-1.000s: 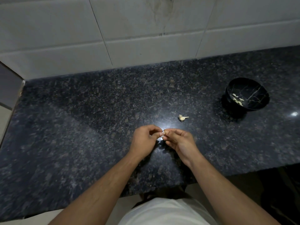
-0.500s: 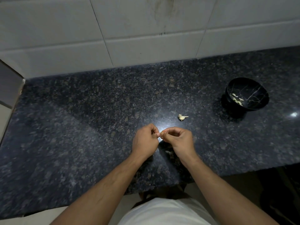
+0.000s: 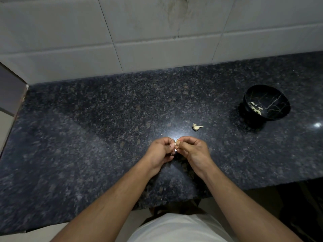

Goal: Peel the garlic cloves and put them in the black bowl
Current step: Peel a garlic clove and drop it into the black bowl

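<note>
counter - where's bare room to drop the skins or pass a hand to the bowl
Most of the dark counter left of the left hand is bare, up to the tiled wall. The strip along the wall is bare too. Busier on the right: a garlic piece lies between the right hand and the black bowl; pass in front of it.

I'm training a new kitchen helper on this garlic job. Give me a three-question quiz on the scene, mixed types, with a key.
1. True or false: the black bowl is empty.
2. Where does the loose garlic piece lie? A) in the bowl B) on the countertop C) on the floor
3. What do the left hand and right hand pinch together?

Key: 1 false, pale pieces lie inside; 2 B; 3 a garlic clove.
</note>
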